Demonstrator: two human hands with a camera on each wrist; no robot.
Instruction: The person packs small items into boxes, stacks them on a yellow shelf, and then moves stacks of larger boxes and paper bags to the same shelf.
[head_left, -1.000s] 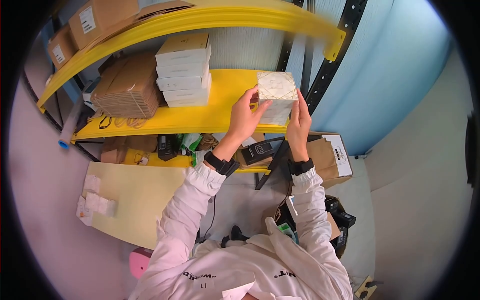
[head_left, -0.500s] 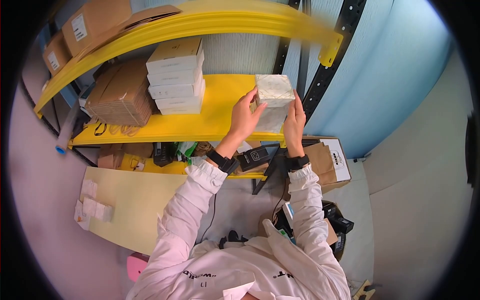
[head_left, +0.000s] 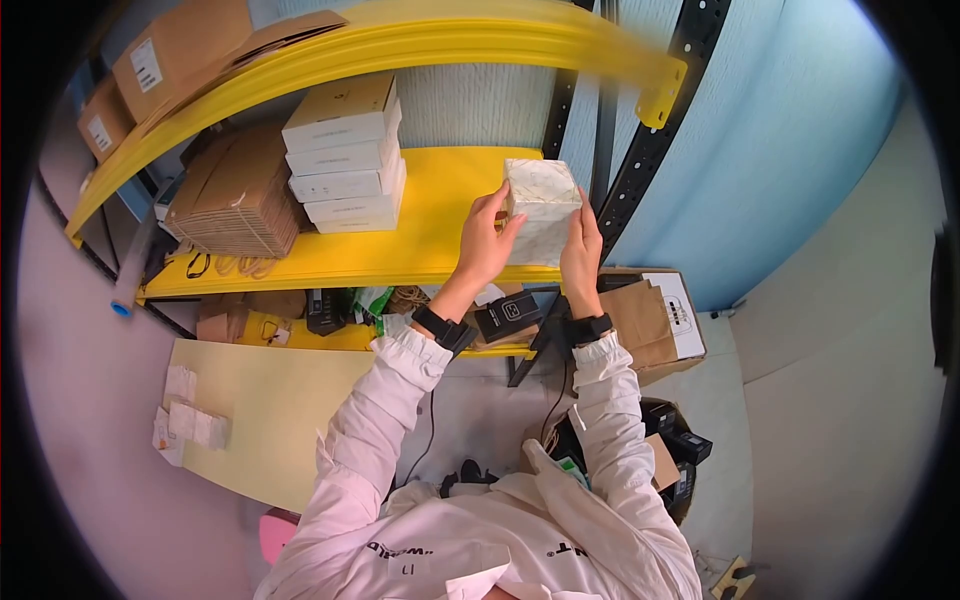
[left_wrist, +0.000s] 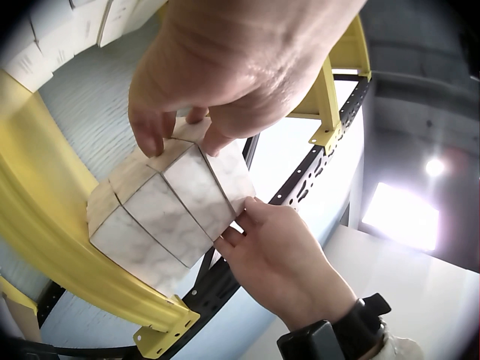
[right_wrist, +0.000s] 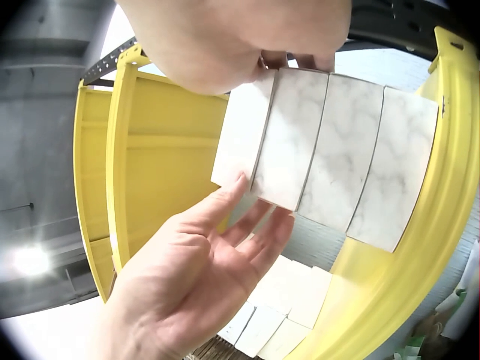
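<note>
A stack of white marble-patterned boxes point(head_left: 540, 236) stands at the right end of the yellow shelf, near its front edge. Thin gold lines run over the lid of the top box point(head_left: 541, 180). My left hand point(head_left: 484, 245) grips the upper left side, thumb toward the front and fingers round the far side. On the opposite side my right hand point(head_left: 580, 255) holds the box, its fingers along the side. The right wrist view shows the boxes point(right_wrist: 352, 150) closely aligned, with dark seams between them.
Left on the yellow shelf point(head_left: 430, 240) are a pile of white boxes point(head_left: 345, 160) and bundled flat cardboard point(head_left: 235, 195). A black perforated post point(head_left: 650, 140) rises close to my right hand. Below are a table point(head_left: 270, 420) with small white boxes and an open carton point(head_left: 650, 320).
The head view has shifted slightly. Both hands stay on the top box and, with the stack, appear a little lower and further left in the frame.
</note>
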